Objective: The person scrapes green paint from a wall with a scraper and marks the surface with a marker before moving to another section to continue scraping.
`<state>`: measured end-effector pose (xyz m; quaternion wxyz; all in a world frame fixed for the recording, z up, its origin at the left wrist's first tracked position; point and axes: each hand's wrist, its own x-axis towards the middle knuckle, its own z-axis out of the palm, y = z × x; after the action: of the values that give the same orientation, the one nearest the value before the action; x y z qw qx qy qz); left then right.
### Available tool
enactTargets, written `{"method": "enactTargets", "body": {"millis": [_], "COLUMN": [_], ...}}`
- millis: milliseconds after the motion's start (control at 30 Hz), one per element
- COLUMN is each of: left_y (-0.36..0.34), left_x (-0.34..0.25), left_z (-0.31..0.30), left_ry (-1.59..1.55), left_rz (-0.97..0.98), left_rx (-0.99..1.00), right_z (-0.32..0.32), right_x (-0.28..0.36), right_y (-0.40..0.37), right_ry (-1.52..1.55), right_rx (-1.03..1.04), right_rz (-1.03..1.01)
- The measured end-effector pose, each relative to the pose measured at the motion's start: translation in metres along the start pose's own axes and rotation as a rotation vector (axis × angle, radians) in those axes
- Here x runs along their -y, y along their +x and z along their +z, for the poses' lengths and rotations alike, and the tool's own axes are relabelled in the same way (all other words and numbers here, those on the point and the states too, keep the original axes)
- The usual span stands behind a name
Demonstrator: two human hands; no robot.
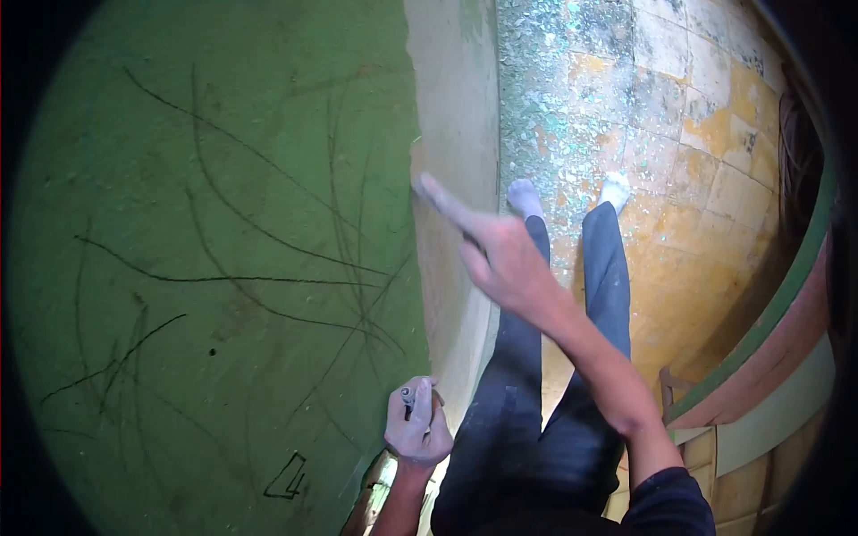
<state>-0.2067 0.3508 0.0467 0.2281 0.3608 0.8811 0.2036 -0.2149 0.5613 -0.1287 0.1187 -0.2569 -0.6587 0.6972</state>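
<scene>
My right hand (509,255) reaches across to the green wall (268,205), where the paint meets a bare, pale strip (456,134). Its index finger points out along that ragged paint edge, and the other fingers curl underneath. Nothing shows in this hand, though the fingertip is slightly blurred. Lower down, my left hand (418,424), dusted white, is closed around a small tool with a rounded, dark metallic end (408,395). The rest of that tool is hidden by the fingers, so its kind cannot be made out.
Dark curved scratches and a drawn mark (286,478) cover the green wall. My feet (525,196) stand on a worn tiled floor (697,179) strewn with paint flakes (554,116). At the right, a curved green-edged ledge (760,366) runs beside a dark coiled bundle (800,134).
</scene>
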Motion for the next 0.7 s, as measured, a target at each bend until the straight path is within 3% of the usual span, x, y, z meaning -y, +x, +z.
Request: {"method": "enactTargets", "body": {"millis": [67,133,167,300,433,533,600,700], "left_y": [0.007,0.004,0.005,0.010,0.009,0.007,0.014,0.009], "left_x": [0.004,0.001,0.003,0.002,0.002,0.000,0.005,0.004], "left_z": [0.004,0.001,0.002,0.002,0.004,0.004,0.008,0.006], "left_ry": [-0.001,-0.019,-0.008,-0.005,-0.019,-0.001,-0.010,-0.025], "left_rz": [0.019,0.020,0.033,0.032,0.020,0.014,0.034,0.031], "left_rx": [-0.029,-0.009,-0.010,-0.015,-0.020,-0.009,-0.044,-0.037], "right_z": [0.006,-0.009,-0.024,0.002,-0.033,-0.024,-0.010,-0.028], "right_x": [-0.003,0.010,0.017,0.007,0.004,0.009,0.012,0.011], "right_y": [0.001,0.012,0.030,0.003,0.034,0.020,0.012,0.029], "right_ry": [0.017,-0.023,-0.058,0.030,-0.118,-0.045,0.023,-0.049], "right_rx": [-0.092,-0.037,0.061,-0.051,0.127,0.120,0.040,0.112], "right_rz": [-0.129,-0.033,0.112,-0.096,0.031,0.093,-0.017,0.054]}}
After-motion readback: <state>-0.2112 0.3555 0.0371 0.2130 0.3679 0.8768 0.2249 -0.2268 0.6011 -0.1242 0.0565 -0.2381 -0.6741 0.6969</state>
